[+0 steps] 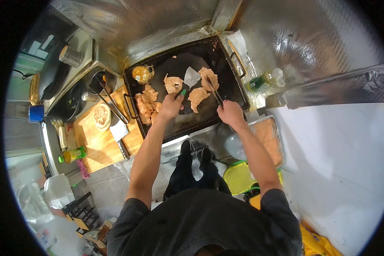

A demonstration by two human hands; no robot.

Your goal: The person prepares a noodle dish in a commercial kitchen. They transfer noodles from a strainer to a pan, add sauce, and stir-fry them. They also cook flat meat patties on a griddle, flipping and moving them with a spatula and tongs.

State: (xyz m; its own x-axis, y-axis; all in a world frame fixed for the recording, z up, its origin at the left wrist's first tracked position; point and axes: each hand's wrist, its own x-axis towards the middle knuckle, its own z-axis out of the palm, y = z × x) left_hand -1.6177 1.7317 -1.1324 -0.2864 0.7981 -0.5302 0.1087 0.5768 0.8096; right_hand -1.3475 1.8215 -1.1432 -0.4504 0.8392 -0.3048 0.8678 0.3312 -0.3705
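Note:
My left hand [171, 108] grips the green handle of a scraper [192, 76], whose metal blade is over the griddle between pieces of meat. In my right hand [231, 112] are dark tongs [215, 91], their tips at a thin meat slice [208, 76]. A curled slice [198, 98] is below the blade, and another [172, 84] lies just above my left hand. The black rectangular griddle [179, 126] also bears a heap of browned meat [146, 105] along its left side. A fried egg [142, 75] sits at its upper left corner.
To the left, a wooden board [84, 131] carries stacked flatbreads [101, 117], a cleaver [119, 132] and metal tongs [113, 107]. An oil bottle [73, 155] is at its edge. On the right are a green bottle [257, 84], a tray of raw meat [269, 138] and a yellow-green plastic stool [239, 178].

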